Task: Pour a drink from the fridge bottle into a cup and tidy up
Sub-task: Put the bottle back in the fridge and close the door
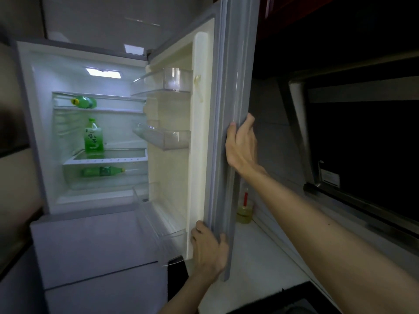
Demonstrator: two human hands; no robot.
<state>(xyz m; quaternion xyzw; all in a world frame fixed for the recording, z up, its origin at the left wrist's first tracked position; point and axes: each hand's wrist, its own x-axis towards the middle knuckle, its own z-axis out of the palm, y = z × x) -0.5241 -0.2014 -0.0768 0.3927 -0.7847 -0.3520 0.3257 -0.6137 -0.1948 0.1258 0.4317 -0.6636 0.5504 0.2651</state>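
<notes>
The fridge door stands swung open to the right. My right hand grips its grey outer edge at mid height. My left hand holds the same edge near the bottom corner. Inside the lit fridge, a green tea bottle stands upright on the middle shelf. Another green bottle lies on its side on the top shelf. A third green bottle lies in the clear drawer below. No cup is in view.
Clear door bins are on the inside of the door. A white counter runs to the right of the fridge, with an oil bottle standing behind the door. A dark window is at the right. Lower fridge drawers are closed.
</notes>
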